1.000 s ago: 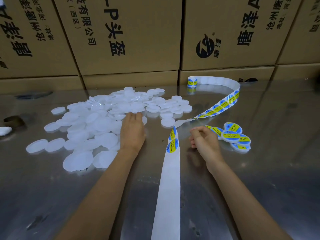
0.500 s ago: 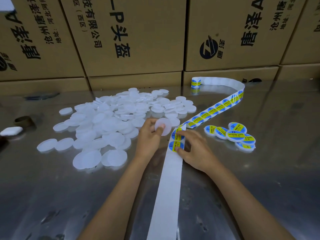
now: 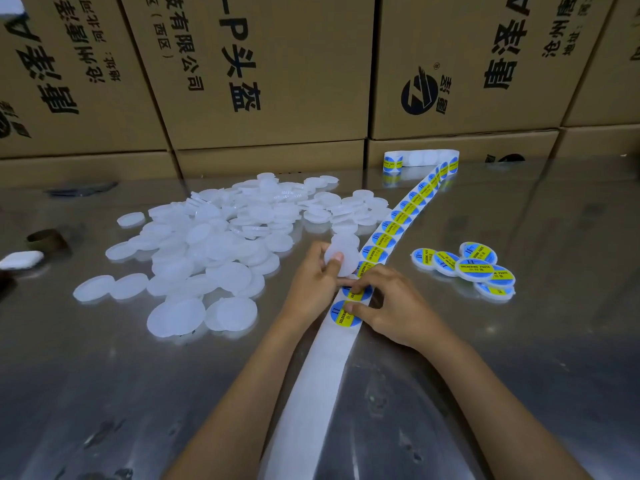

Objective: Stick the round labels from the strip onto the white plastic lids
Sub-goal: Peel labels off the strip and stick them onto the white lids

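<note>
**Label strip runs diagonally across table**

While the strip (image 3: 349,341) runs lengthwise from near edge up-right toward the boxes (image 3: 263,74), the left hand (image 3: 317,284) pinches one bare white lid (image 3: 341,259). Right hand (image 3: 389,306) fingertips press the nearest label (image 3: 343,315), blue and yellow. Five labelled lids (image 3: 467,268) lie right of the strip; plain lids (image 3: 207,251) heaped left, too many to count.

My labels (image 3: 347,314) show blue with yellow bands; lids (image 3: 207,244) at ten o'clock are milky white, boxes (image 3: 263,71) brown.

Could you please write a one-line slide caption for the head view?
Left hand holds a blank lid while right hand peels a label off the strip.
</note>
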Available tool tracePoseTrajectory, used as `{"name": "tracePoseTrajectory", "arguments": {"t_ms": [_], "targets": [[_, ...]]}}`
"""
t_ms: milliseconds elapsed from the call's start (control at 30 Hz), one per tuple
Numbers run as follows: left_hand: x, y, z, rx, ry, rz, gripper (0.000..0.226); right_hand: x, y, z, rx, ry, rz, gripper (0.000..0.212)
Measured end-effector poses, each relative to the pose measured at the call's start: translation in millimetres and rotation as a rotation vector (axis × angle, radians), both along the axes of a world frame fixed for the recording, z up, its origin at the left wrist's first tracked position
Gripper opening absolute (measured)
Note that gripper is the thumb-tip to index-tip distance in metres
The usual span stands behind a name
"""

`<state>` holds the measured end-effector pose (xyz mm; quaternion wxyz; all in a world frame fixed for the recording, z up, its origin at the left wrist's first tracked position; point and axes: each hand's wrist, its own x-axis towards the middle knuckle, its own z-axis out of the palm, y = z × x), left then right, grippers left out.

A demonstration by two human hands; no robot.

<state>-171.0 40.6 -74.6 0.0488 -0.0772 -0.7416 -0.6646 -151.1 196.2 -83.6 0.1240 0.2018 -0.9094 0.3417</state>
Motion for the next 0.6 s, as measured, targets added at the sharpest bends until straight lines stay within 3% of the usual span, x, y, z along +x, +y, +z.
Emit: {"name": "tracePoseTrajectory", "arguments": {"t_ms": [600], "targets": [[1.7,-4.0,2.7,0.0,-0.037,0.006,0.011,1.5,-2.9,0.8,-0.049,-0.026,-0.046,0.014]]}}
